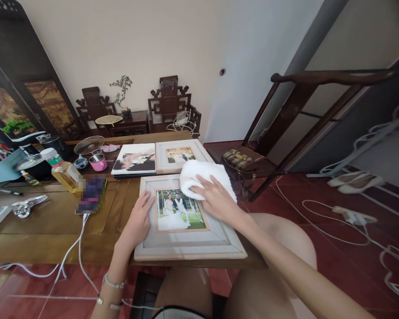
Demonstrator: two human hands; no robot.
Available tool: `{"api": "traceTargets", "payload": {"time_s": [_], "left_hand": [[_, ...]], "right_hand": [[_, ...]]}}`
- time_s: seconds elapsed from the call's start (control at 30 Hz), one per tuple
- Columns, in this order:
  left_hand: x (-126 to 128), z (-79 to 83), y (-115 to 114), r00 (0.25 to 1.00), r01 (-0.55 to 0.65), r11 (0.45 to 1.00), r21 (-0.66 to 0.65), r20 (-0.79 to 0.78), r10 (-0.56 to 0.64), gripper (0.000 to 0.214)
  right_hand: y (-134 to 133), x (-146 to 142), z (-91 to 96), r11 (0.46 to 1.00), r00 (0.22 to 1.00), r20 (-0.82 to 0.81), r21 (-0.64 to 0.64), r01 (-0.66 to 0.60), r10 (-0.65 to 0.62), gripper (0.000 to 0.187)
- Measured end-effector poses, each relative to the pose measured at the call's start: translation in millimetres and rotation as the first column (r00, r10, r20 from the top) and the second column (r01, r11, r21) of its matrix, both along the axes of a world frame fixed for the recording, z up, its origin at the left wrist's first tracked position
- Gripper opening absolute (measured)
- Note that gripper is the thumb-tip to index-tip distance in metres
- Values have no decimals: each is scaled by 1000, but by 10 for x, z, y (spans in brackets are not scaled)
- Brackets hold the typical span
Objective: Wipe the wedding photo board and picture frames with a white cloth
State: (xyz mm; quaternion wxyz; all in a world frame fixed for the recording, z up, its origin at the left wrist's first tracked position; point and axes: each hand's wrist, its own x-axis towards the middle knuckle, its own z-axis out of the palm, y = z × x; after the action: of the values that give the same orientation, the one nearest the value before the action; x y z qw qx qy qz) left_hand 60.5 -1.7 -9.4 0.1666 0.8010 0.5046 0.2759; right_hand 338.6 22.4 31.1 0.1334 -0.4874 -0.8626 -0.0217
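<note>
A picture frame (186, 243) with a pale wide border lies flat at the table's near edge. It holds a photo (179, 210) of two people outdoors, one in a white gown. My left hand (140, 221) grips the frame's left side, fingers over the border. At the frame's upper right corner, my right hand (216, 197) holds a white cloth (211, 173), its fingers spread and pressed into it. The cloth covers that corner. Just behind are a second framed photo (181, 155) and a photo panel (135, 159).
A bottle of yellow liquid (66, 173), a pink cup (99, 162) and a phone (91, 195) on a white cable stand left on the wooden table (119, 210). At right is a wooden chair (286, 106) with a plaid bag (241, 157). Cables and a power strip (354, 215) lie on the floor.
</note>
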Motion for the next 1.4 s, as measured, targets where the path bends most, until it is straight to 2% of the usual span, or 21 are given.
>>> {"api": "traceTargets", "payload": {"time_s": [0.13,0.27,0.4,0.47,0.53,0.6,0.67,0.77,0.87,0.97,1.03,1.13,1.23,1.4], "left_hand": [[-1,-9,7,999,6,1000,29,37,-7,56],[0,-23,12,999,-2,999,37,47,1,55],[-2,-42,13,999,-1,998,62,40,-1,56],[-4,-47,14,999,-1,997,77,41,-2,57],[-6,-44,16,1000,-1,997,75,31,-1,57],[-8,-31,18,1000,4,998,56,13,-5,57],[-10,-13,19,1000,10,999,33,-1,-10,56],[-15,8,18,1000,16,1000,10,0,-16,56],[-21,7,16,1000,23,1000,10,21,-23,57],[-28,-7,20,999,27,999,25,44,-28,57],[-28,-14,23,998,26,999,33,56,-28,57],[-21,-12,23,998,19,999,38,53,-21,57],[-9,-3,16,999,12,999,34,33,-13,56],[0,-15,19,1000,0,999,41,28,-1,55]], "right_hand": [[-189,-78,39,999,999,41,-31,-27,29,63],[-695,-88,145,981,993,46,-164,-99,108,61],[-1186,-18,257,925,978,-10,-323,-199,207,65],[-1323,-8,309,903,969,-30,-358,-238,244,67],[-1360,-34,346,903,969,-24,-357,-240,248,70],[-1289,-79,342,923,978,3,-329,-197,210,72],[-1110,-113,280,948,985,25,-277,-158,171,72],[-690,-100,118,989,996,20,-124,-84,87,69],[-235,-43,-7,1000,1000,15,10,-8,7,65],[47,-37,-31,999,998,60,42,33,-35,61],[65,-78,-8,999,994,105,36,16,-20,59],[-163,-162,58,999,986,164,-21,-29,32,56],[-584,-194,162,989,980,170,-129,-79,100,55],[-1218,-144,404,912,962,69,-341,-227,266,61]]}}
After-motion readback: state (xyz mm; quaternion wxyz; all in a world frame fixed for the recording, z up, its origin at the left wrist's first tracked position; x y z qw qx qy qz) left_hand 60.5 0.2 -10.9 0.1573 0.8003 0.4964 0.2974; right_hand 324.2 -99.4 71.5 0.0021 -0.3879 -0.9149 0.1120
